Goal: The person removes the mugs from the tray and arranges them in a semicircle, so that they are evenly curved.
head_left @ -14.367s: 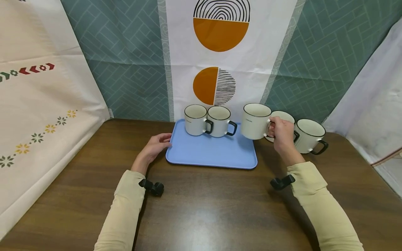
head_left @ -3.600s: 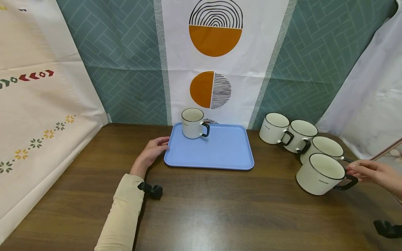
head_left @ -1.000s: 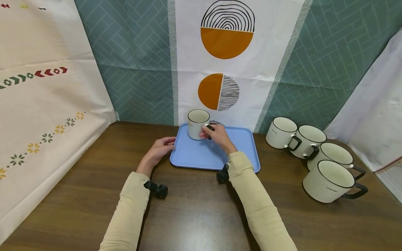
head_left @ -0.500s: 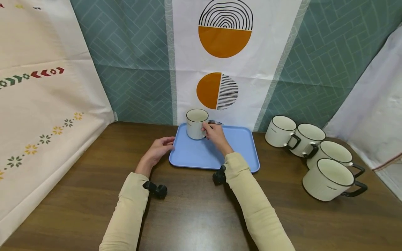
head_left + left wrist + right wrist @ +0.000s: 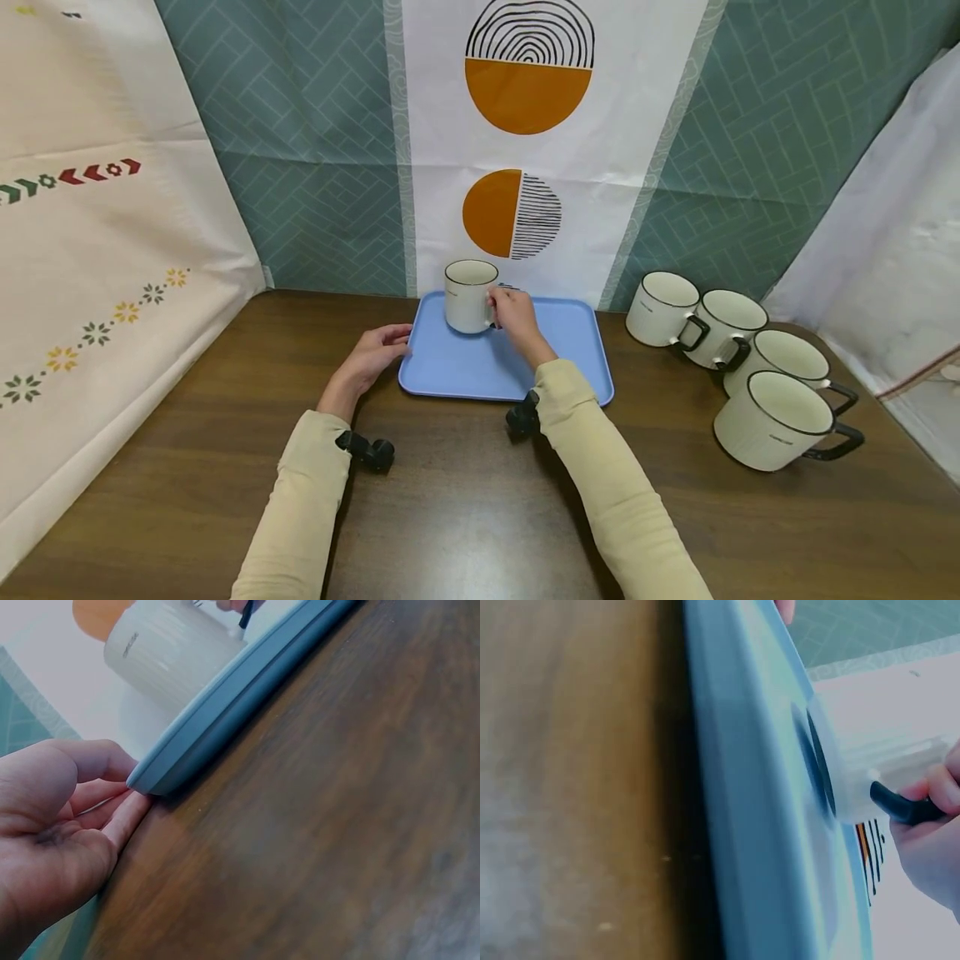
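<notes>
In the head view, one cream enamel mug [image 5: 467, 307] with a black rim is upright at the back left of the blue tray [image 5: 450, 367]. My right hand [image 5: 516, 317] grips its handle; in the right wrist view the curled fingers wrap the black handle [image 5: 900, 804]. A dark shadow shows under the mug's base [image 5: 826, 761], close over the tray. My left hand [image 5: 375, 354] holds the tray's left edge. From the left wrist, the tray rim [image 5: 176, 757] sits between thumb and fingers [image 5: 124, 821].
Several matching mugs stand close together at the right: one [image 5: 660, 312] at the back, others [image 5: 726, 321] beside it, and the nearest [image 5: 772, 425] toward the front. Their handles point right. Patterned cloth [image 5: 322, 167] hangs behind the brown wooden table [image 5: 450, 500].
Earlier, two mugs stood on the tray and my right hand held a third. Later it released a mug at the right, then returned to grip the tray mug's handle. The left hand stayed.
</notes>
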A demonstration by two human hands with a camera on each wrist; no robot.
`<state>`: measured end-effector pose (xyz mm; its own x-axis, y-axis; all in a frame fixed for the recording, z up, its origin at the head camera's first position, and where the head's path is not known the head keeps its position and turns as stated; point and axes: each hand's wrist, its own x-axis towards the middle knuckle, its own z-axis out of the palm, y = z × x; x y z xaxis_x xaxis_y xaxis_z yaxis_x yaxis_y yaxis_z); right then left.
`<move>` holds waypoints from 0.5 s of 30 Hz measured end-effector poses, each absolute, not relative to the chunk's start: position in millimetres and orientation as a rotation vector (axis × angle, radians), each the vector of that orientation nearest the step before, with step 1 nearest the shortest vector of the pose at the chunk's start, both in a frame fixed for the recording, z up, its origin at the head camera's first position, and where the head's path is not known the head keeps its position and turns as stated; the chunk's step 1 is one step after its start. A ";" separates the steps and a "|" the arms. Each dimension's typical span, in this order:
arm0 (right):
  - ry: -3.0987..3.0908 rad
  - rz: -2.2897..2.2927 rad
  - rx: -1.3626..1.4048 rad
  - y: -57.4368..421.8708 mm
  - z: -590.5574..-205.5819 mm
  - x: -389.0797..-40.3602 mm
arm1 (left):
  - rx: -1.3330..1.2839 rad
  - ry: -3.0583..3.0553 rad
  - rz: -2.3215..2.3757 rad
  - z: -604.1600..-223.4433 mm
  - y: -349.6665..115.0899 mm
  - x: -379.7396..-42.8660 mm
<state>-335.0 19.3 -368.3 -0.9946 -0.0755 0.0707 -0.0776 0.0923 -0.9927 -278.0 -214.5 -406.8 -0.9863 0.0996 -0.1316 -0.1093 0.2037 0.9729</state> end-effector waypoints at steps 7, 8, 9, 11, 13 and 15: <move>-2.200 2.226 0.042 28.4 -366.5 -327.3 | -0.063 2.312 1.874 -409.4 -212.3 -279.8; -2.181 2.251 0.041 30.8 -366.3 -325.5 | -0.063 2.312 1.874 -409.6 -212.3 -279.8; -2.164 2.272 0.039 33.5 -366.0 -323.5 | -0.069 2.312 1.875 -409.7 -212.4 -279.8; -2.138 2.306 0.045 39.8 -365.1 -319.4 | -0.067 2.316 1.872 -409.9 -212.7 -280.1; -2.122 2.325 0.047 47.2 -363.8 -314.6 | -0.064 2.323 1.865 -409.7 -213.1 -280.7; -2.105 2.344 0.046 55.3 -362.3 -309.4 | -0.055 2.327 1.864 -409.4 -213.2 -281.5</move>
